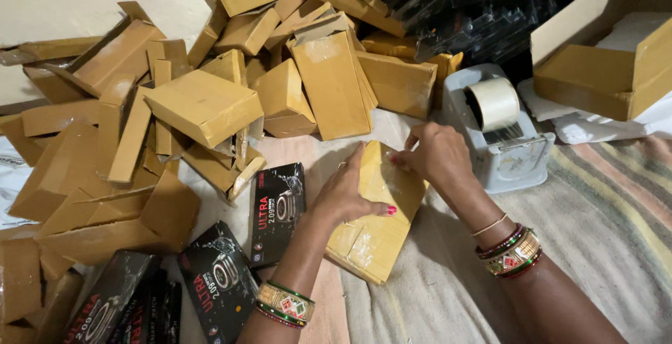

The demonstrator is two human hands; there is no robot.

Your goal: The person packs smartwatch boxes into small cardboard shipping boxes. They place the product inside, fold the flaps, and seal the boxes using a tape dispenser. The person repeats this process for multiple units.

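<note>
Far left: a heap of brown cartons (203, 106), some folded shut, some flat or open, piled loosely on the floor from the left edge toward the centre top. One closed carton lies tilted on top of the heap.

Lower left: several black product boxes (217, 281) with red lettering lie flat on the cloth. One more black box (278, 207) lies just beside the left hand, at its left.

Centre: a small brown taped box (374, 225) rests flat on the striped cloth (595, 197), turned at an angle. Clear tape shows on its near end.

Left hand (346, 193): laid palm down on the box's left edge, fingers spread and pressing, thumb across the top face. The grip is apart, not clamped around the box. Bangle at the wrist.

Right hand (437, 155): on the box's far upper corner, fingertips drawn together and pinching at the corner. What is pinched is too small to tell. Several bangles at the wrist.

Right of the hands: a white tape dispenser (514, 158) with a roll of tape (493, 102) stands near the right hand, apart from it.

Top centre to right: a stack of black boxes (483, 8). Far right: a large open carton (602, 71) holding white material.
</note>
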